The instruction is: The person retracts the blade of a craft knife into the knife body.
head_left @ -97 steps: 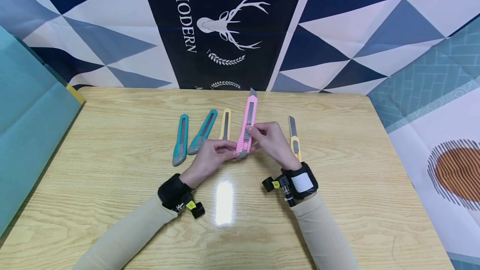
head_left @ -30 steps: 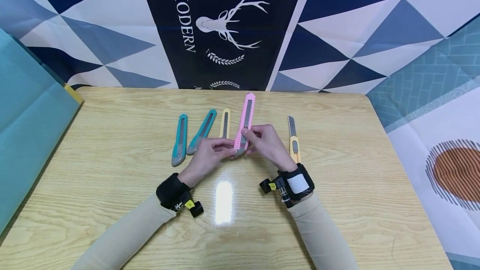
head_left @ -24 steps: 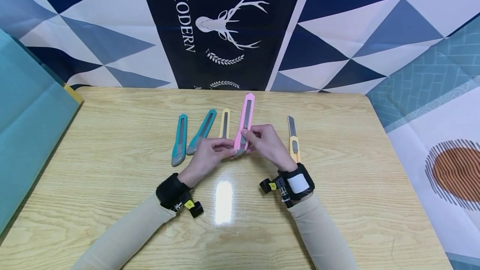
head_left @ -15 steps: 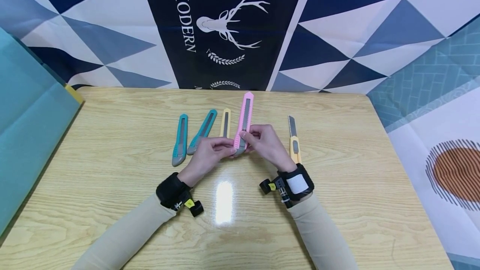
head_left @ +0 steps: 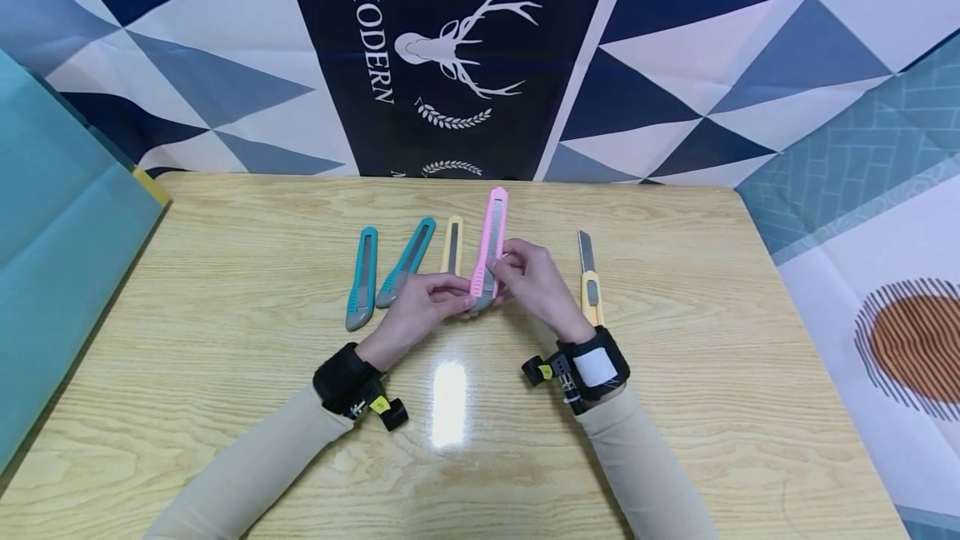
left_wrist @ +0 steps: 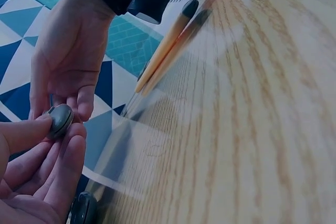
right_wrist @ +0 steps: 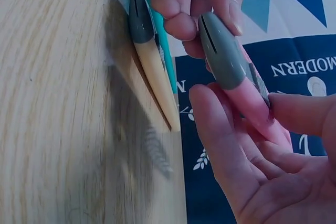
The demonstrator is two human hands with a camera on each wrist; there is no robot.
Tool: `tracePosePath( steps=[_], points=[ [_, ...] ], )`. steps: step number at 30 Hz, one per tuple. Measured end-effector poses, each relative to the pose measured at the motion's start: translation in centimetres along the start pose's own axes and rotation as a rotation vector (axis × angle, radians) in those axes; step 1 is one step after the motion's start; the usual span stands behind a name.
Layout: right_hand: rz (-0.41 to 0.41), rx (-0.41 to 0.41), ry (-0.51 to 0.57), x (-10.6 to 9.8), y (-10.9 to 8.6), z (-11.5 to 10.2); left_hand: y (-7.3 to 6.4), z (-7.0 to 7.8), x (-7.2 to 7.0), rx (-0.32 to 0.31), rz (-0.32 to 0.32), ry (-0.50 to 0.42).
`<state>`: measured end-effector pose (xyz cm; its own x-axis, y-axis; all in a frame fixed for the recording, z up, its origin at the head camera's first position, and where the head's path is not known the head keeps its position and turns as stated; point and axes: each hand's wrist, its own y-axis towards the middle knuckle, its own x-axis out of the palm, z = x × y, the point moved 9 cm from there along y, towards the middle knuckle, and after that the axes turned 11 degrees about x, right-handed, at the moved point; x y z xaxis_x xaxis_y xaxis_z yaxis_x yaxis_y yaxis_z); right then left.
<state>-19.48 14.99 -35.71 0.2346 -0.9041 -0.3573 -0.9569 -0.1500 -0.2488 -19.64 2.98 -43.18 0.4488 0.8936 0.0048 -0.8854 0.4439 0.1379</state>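
Observation:
Between both hands a pink utility knife (head_left: 491,227) is held upright above the table, and no blade shows past its tip. My left hand (head_left: 420,307) pinches its grey butt end (right_wrist: 223,51) between thumb and fingers. My right hand (head_left: 540,286) grips the pink body from the right, its thumb on the slider side, fingers behind. Behind the left hand lies a yellow utility knife (head_left: 452,244), its lower part hidden. Two teal utility knives (head_left: 362,282) lie left of it. Beside the right wrist lies another yellow utility knife (head_left: 591,290) with its blade extended.
The wooden table (head_left: 262,373) ends at a patterned cloth (head_left: 637,65) at the back. A light blue panel (head_left: 67,248) stands along the left side. Bright glare (head_left: 448,402) lies on the table in front of the hands.
About three seconds ago the pink knife's blade stuck out at the tip; from one second ago it is inside the body. The right thumb has slid down toward the butt end.

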Motion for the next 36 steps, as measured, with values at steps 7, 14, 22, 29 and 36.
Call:
tracePosePath(
  steps=[7,14,22,29,36],
  points=[
    [0.019,-0.010,0.001,-0.2,0.0,-0.1,0.1,0.1,0.3,0.006,-0.023,-0.036],
    [0.038,-0.029,0.056,-0.5,1.2,1.7,0.0,0.2,0.3,-0.023,-0.030,-0.081],
    [0.157,0.001,0.095,-2.0,2.2,4.0,0.0,0.1,0.6,-0.054,-0.068,-0.078],
    [0.129,0.139,-0.016,-1.4,2.9,5.9,0.1,0.1,0.1,-0.055,-0.070,-0.035],
    [0.135,0.181,-0.116,-0.6,3.6,7.0,-0.1,2.2,-0.2,-0.081,-0.053,-0.028]
  ],
)
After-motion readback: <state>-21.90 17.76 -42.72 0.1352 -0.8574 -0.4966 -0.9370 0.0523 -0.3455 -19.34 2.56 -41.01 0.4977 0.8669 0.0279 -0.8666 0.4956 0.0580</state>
